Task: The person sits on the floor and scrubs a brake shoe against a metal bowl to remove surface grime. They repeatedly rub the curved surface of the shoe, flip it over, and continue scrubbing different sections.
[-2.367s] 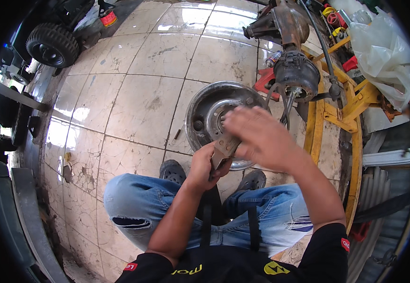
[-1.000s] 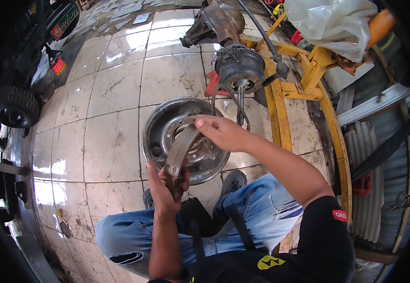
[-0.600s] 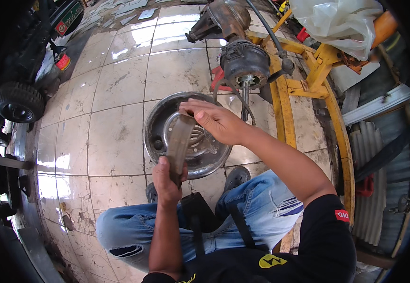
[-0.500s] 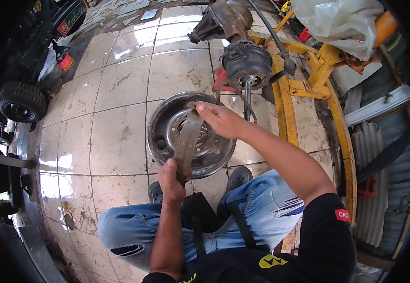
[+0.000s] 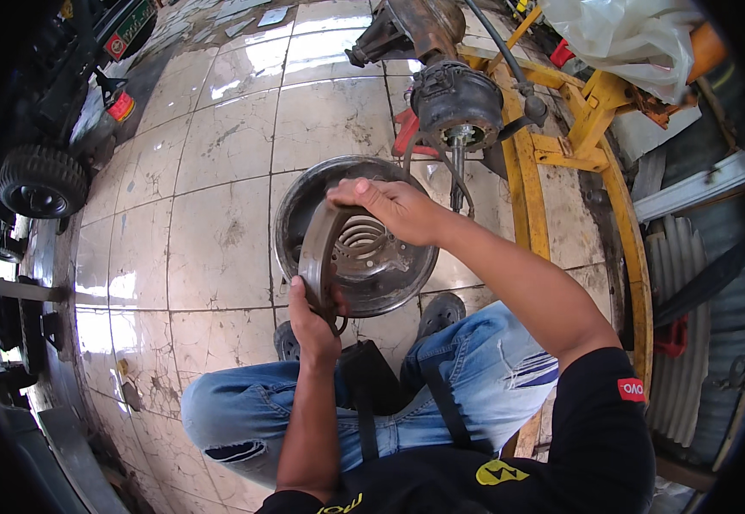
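I hold a curved, rusty brake shoe (image 5: 319,248) upright in front of me. My left hand (image 5: 311,319) grips its lower end. My right hand (image 5: 394,208) grips its upper end, fingers curled over the top. A coil spring (image 5: 362,238) shows just beside the shoe. Under it, a round metal brake drum (image 5: 385,274) lies on the tiled floor between my feet. I am squatting in blue jeans.
A rusty axle with a hub (image 5: 455,98) rests on a yellow steel stand (image 5: 561,154) ahead and to the right. A small black wheel (image 5: 41,180) and a red canister (image 5: 118,104) are at the far left. A plastic bag (image 5: 625,38) lies top right.
My view has shifted, so the drum now sits nearer the centre. Both hands have stayed on the brake shoe, which has been raised and turned more upright over the drum.
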Demonstrator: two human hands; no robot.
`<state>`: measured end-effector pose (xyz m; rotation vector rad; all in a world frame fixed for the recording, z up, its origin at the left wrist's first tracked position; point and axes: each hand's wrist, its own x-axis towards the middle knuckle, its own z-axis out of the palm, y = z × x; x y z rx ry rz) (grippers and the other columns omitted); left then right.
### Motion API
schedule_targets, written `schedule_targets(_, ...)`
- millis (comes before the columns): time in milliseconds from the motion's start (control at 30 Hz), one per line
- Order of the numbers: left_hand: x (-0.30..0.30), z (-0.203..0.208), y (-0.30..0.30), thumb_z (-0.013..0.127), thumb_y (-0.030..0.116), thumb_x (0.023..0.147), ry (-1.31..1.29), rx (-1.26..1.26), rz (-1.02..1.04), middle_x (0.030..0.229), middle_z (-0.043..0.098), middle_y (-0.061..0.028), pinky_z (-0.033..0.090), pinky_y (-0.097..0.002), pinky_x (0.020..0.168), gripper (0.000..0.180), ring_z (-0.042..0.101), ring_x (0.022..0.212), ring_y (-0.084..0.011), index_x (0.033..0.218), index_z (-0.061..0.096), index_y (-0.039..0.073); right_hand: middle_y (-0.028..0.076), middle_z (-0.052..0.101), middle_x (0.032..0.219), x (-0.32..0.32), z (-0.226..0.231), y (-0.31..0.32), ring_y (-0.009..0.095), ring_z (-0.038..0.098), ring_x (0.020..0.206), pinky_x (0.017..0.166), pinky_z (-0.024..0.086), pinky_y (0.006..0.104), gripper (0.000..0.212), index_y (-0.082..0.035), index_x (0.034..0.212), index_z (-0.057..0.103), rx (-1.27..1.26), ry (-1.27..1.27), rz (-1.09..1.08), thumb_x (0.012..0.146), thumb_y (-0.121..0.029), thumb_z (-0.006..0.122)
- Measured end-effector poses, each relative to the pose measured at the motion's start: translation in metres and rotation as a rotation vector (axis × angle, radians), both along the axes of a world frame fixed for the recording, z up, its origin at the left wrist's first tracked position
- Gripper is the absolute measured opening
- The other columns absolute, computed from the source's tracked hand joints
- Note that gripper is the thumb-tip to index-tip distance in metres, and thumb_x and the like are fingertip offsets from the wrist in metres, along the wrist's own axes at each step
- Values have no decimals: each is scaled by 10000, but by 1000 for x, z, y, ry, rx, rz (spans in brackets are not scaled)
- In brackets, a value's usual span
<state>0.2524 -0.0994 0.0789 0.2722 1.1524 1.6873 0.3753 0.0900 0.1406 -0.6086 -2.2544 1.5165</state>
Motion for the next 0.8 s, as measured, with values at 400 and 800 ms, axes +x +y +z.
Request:
schedule_targets(400,6,3,4,284,450,1017,210,-27,17,689,550,-55,418,-303,529,587,492,583,-140,1082,624,-24,135,610,1336,2,3,14,274,508,1322,1133,348,378,626,-60,1294,625,-83,-243,-112,1058,-513,264)
schedule_targets(800,6,5,4,319,399,1020,273,-60,15,682,569,-65,420,-296,539,528,511,572,-150,997,631,-26,161,626,1304,3,-3,11,258,554,1255,1060,400,328,736,-45,1318,613,-99,-177,-157,1021,-624,267)
